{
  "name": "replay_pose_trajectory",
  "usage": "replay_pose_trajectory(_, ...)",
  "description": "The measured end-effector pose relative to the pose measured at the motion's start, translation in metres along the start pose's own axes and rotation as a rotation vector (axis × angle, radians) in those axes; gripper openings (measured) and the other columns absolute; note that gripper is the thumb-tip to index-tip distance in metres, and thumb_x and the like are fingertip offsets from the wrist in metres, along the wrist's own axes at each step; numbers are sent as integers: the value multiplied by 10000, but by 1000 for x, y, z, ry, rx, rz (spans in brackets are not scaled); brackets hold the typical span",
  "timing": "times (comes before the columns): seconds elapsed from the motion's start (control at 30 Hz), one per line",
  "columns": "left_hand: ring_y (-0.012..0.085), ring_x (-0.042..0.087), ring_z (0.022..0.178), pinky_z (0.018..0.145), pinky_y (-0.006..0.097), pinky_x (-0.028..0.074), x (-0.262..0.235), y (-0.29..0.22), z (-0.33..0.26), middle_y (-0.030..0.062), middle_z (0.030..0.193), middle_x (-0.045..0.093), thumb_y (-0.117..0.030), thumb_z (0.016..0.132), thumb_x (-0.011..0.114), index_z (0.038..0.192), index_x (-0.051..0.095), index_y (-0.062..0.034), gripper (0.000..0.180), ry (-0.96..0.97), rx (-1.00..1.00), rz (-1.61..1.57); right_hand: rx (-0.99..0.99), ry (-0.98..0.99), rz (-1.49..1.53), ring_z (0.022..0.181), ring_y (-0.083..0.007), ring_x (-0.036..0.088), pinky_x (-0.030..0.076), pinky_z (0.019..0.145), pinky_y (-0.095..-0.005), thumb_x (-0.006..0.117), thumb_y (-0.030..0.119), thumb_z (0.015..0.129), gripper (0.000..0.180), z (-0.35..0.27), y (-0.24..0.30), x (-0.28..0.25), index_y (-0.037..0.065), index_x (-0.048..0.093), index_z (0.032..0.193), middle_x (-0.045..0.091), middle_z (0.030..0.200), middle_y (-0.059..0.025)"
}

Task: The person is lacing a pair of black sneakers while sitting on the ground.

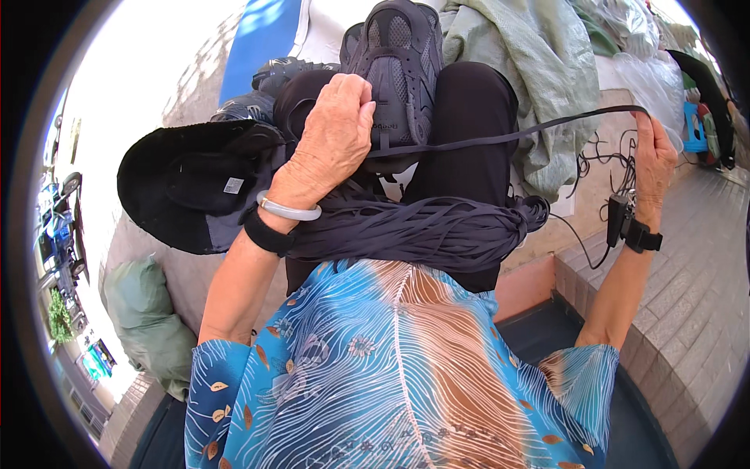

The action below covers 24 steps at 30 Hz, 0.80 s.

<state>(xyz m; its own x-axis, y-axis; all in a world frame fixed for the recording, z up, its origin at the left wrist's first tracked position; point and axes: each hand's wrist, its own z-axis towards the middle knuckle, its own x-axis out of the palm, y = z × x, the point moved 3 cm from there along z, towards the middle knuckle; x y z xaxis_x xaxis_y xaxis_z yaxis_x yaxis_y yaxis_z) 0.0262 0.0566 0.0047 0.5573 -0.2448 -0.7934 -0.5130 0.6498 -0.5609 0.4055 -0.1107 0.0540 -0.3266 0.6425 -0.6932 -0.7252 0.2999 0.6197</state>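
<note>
A dark grey mesh shoe [392, 98] rests between my knees, toe pointing away from me. My left hand [332, 133] is closed at its left side, with the fingertips hidden from view. From the near end of the shoe a flat dark shoelace [500, 139] stretches out to the right. Its far part is pinched in my right hand [655, 156], raised well out to the side. Across my lap lies a thick bundle of dark grey shoelaces [414, 230]. A black rounded fabric piece [187, 187] with a small white label sits left of my left wrist.
More dark shoes [285, 74] lie beyond my left knee. A grey-green cloth sack [531, 70] is heaped at the far right, near clear plastic bags [648, 86]. Black cords [617, 168] hang by my right wrist. A stuffed green bag [144, 305] stands at the left.
</note>
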Motion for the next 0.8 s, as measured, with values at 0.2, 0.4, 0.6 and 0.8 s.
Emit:
replay_pose_trajectory(0.2, 81, 547, 648, 647, 230, 488, -43, 20, -10, 8, 743, 538, -77, 1006, 465, 1132, 470, -42, 130, -76, -398, -425, -527, 439, 297, 737, -200, 590, 457, 686, -304, 697, 72, 829, 97, -44, 158, 70, 37, 706, 919, 626, 795, -42)
replay_pose_trajectory(0.4, 35, 506, 607, 572, 169, 439, -69, 26, -15, -13, 758, 552, -62, 985, 441, 1040, 645, -56, 212, 35, -426, -473, -664, 680, 218, 848, -241, 575, 433, 840, -373, 713, 85, 767, 102, -95, 135, 108, 49, 682, 858, 588, 798, -67)
replay_pose_trajectory(0.6, 161, 619, 819, 737, 268, 506, -32, -7, -15, 105, 1024, 617, -41, 872, 619, 1196, 582, 1, 329, 76, -216, -203, -70, 1085, 145, 753, -264, 631, 495, 701, -344, 712, 193, 807, 250, -76, 117, 75, -16, 674, 939, 654, 811, -133)
replay_pose_trajectory(0.8, 419, 344, 1360, 1136, 464, 291, 18, -9, -21, 241, 1506, 291, -91, 714, 762, 1492, 175, 30, 982, 294, 30, 281, -131, 590, 64, 752, -286, 647, 508, 699, -366, 708, 237, 837, 307, -47, 124, 95, -19, 666, 999, 656, 869, -157)
